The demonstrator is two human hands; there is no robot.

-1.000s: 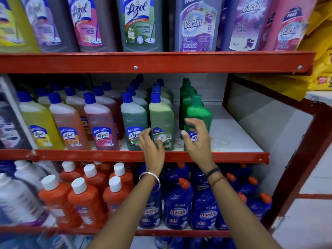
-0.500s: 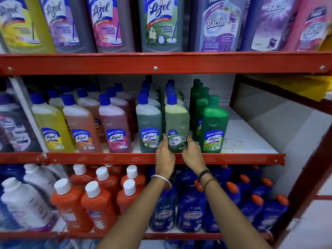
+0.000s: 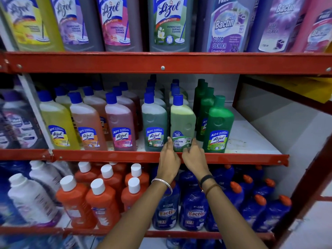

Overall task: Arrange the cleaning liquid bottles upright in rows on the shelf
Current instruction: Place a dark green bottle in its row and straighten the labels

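A light green Bactin bottle (image 3: 182, 123) with a blue cap stands upright at the front of the middle shelf (image 3: 251, 137). It sits between a grey-green Lizol bottle (image 3: 154, 123) and a dark green Lizol bottle (image 3: 219, 126). My left hand (image 3: 168, 159) presses its fingertips on the lower left side of the Bactin bottle. My right hand (image 3: 195, 159) touches the lower right side. The two hands clasp the bottle's base between them. Rows of blue-capped bottles run back behind the front row, and the far ones are partly hidden.
Yellow, orange and pink Lizol bottles (image 3: 89, 123) fill the shelf's left part. Bare white shelf lies right of the dark green row. Large bottles stand on the red top shelf (image 3: 161, 62). Orange bottles (image 3: 100, 200) and blue Bactin bottles (image 3: 194, 209) fill the shelf below.
A second ago my hands were higher, the right one on the dark green bottle. Both dropped to the base of the light green Bactin bottle and have stayed there.
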